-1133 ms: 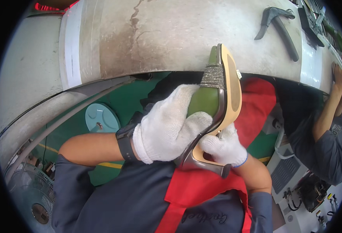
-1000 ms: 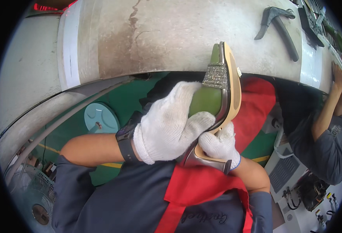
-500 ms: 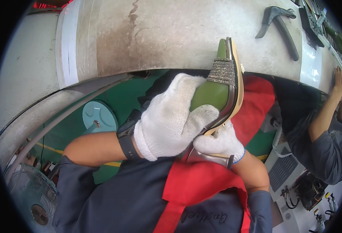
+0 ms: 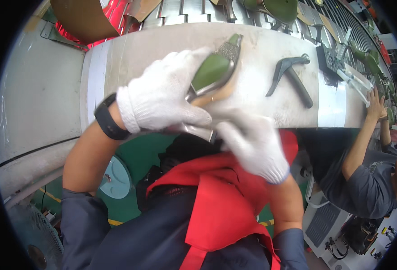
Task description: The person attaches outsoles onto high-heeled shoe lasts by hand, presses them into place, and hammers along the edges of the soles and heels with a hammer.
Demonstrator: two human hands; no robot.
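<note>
Both gloved hands — left hand (image 4: 162, 101), right hand (image 4: 252, 144) — grip the green shoe (image 4: 214, 72).

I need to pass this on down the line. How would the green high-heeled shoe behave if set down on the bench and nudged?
The green high-heeled shoe looks stiff: it keeps its shape in the left hand. Its thin heel, near the right hand, suggests it would tip easily. It seems light, held up by gloved fingers, and the glossy upper may slide on the bench.

Single head-worn fisheye view, looking steeply down — close over workbench (image 4: 270, 103), edges bending at rim
</note>
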